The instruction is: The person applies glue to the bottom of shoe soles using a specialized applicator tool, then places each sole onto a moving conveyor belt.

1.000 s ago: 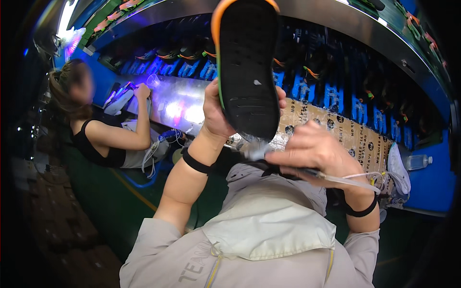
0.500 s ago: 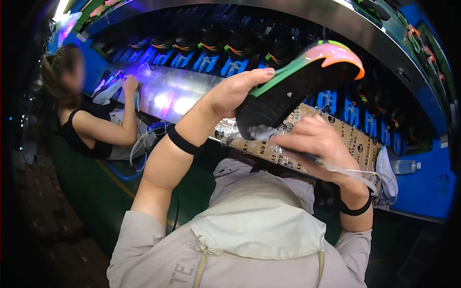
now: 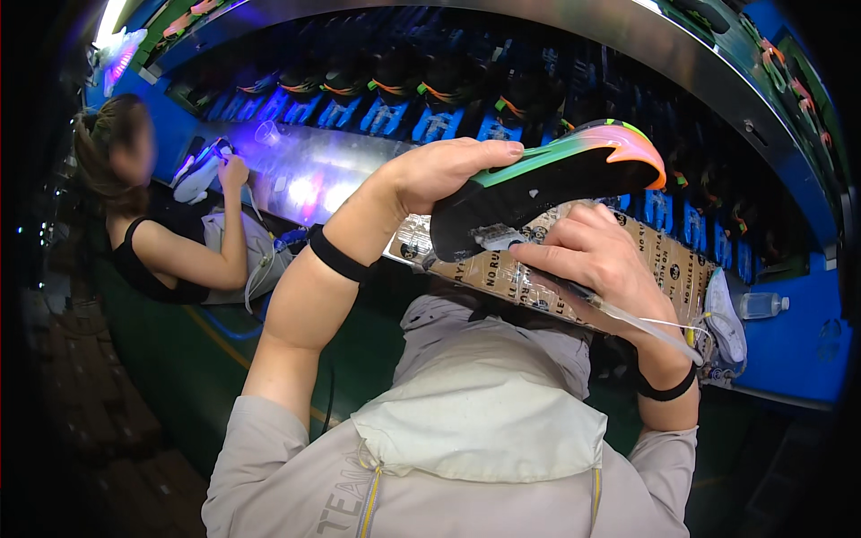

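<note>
My left hand [image 3: 446, 172] is closed round the edge of a shoe sole [image 3: 556, 188], thumb along its rim. The sole is black on its near face, with a rim fading from green to pink and orange at the curled tip. It is held up tilted, above the bench. In my right hand [image 3: 599, 254] is a brush [image 3: 493, 238] with pale bristles, gripped by its handle. The bristles touch the black face near the sole's lower left end. A clear tube [image 3: 650, 329] trails from the brush handle along my right wrist.
Brown printed cardboard [image 3: 502, 272] covers the bench under my hands. Rows of blue holders [image 3: 386, 115] with dark shoe parts run behind. At right lie a white shoe [image 3: 723, 323] and a clear bottle [image 3: 764, 306]. A co-worker [image 3: 184, 242] sits at left, handling a shoe.
The sole's curled tip has come down and slightly left. The brush has shifted a little right over the sole, and my right hand is less blurred. At left, the co-worker's hand has moved lower.
</note>
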### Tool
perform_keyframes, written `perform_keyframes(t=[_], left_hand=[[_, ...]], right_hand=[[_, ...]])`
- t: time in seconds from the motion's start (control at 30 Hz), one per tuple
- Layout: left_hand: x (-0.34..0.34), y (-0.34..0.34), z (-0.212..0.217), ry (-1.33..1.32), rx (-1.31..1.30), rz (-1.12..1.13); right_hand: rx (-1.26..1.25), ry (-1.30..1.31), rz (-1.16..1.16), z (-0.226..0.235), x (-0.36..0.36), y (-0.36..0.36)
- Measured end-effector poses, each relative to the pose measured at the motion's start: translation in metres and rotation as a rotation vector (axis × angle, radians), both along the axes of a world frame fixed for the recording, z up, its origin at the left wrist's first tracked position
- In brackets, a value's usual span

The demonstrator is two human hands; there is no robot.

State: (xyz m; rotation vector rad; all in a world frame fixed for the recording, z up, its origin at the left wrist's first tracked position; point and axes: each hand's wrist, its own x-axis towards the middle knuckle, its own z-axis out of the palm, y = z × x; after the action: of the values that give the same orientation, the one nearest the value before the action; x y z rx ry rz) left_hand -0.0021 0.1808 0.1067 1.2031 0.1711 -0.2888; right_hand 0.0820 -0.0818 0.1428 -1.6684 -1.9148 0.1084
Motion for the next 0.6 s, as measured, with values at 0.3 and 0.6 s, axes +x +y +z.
perform_keyframes(t=[0.3,0.6], left_hand=[[-0.03,-0.011,-0.06,0.008,-0.408,0.107],[-0.048,-0.046,-0.087,-0.07,-0.742,0.061]], right_hand=[[-0.049,0.619,-0.281,-0.022,0.019,-0.001],[0.34,0.406,-0.624,-0.059,0.056,0.009]])
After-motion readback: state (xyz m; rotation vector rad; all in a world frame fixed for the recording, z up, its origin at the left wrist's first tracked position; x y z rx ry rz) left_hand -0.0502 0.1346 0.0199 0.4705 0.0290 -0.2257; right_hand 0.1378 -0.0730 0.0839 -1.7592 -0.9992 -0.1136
